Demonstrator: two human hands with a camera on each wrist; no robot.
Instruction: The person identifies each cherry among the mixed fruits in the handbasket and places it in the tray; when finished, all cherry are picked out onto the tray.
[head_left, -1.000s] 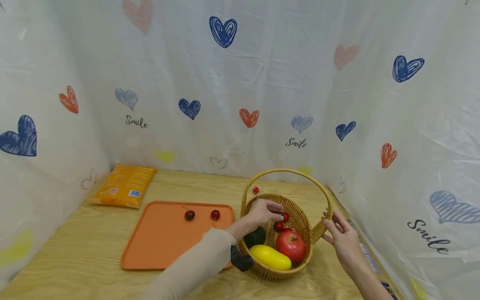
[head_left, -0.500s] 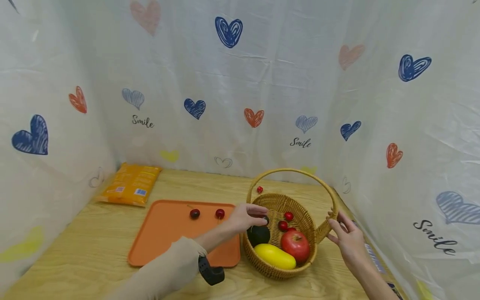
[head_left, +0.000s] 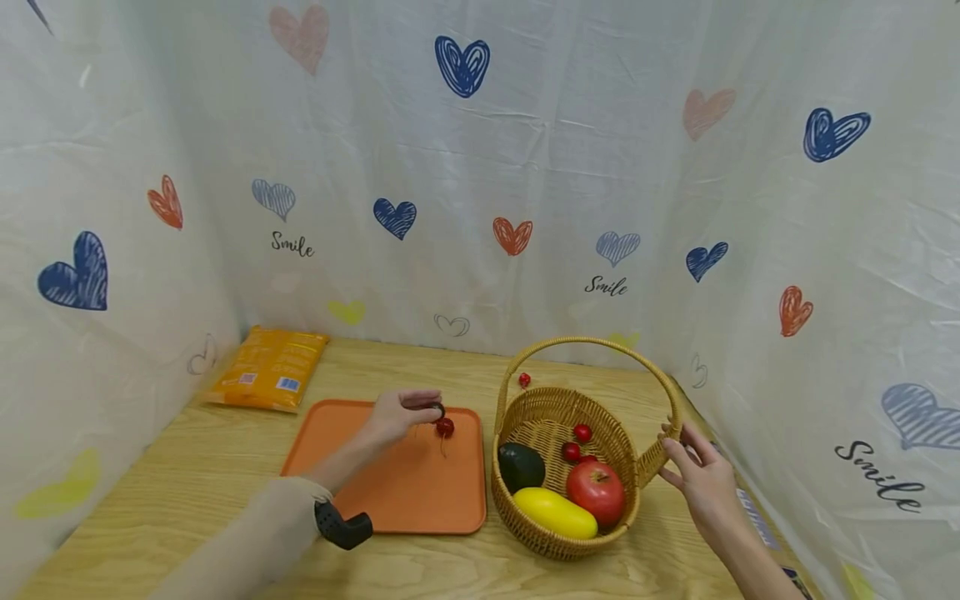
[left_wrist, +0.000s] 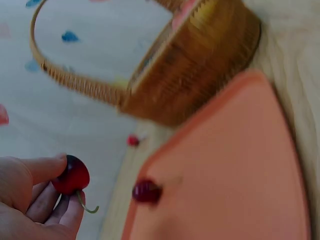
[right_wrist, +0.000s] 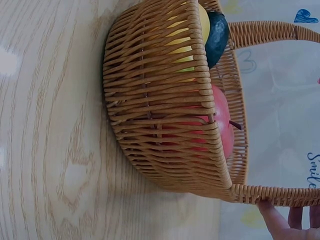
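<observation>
A heart-printed curtain (head_left: 540, 167) backs the wooden worktop (head_left: 150, 475). Over the orange tray (head_left: 427, 492), near a second cherry (head_left: 445, 427), the left hand (head_left: 401, 415) pinches a dark cherry (left_wrist: 73, 176) by its round body, stem dangling clear. The right hand (head_left: 705, 483) curls round the handle (right_wrist: 270, 195) of the fruit-filled wicker basket (head_left: 536, 542), low down, probably to steady it.

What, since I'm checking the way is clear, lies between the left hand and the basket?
In the head view, past the held cherry: a loose cherry, bare tray, then a thin strip of table.
</observation>
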